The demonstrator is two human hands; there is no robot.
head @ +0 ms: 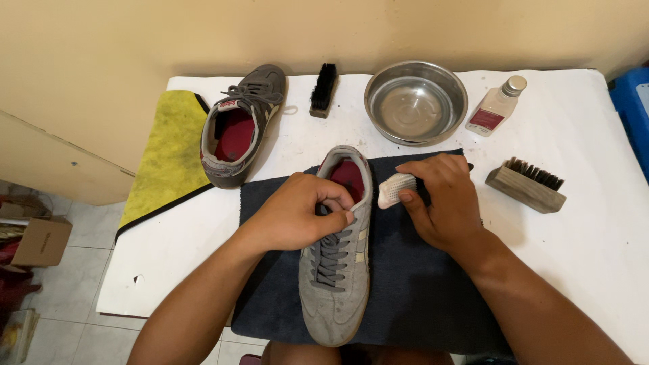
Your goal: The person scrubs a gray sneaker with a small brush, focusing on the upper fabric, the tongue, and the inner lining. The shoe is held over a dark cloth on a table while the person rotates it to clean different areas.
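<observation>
A: What lay at the left of the worktop [169, 270]?

B: A yellow cloth [169, 152], and beside it a second shoe [240, 128], laced and standing apart from the work.

A: And in the middle?

B: The shoe [338, 257] lay on a dark towel [412, 297], toe toward the person. The left hand [297, 213] was clenched on its near collar, fingers hooked over the tongue above the laces, steadying it.

A: The right side?

B: The right hand [439, 199] gripped a small white brush [397, 188], its bristles set against the shoe's right side near the heel opening. So the shoe sat between both hands, touched by each.

A: How far along did it look?

B: Early to middling, I judged. The suede on the toe looked scuffed and dull, with no foam or wet patch that I could make out. Brushing was under way on one side; the toe, the other side and the second shoe seemed left to do.

A: Anything behind?

B: A black brush [324, 89], a steel bowl [416, 101], a small bottle [497, 106], then a wooden brush [526, 184] at the far right.
</observation>
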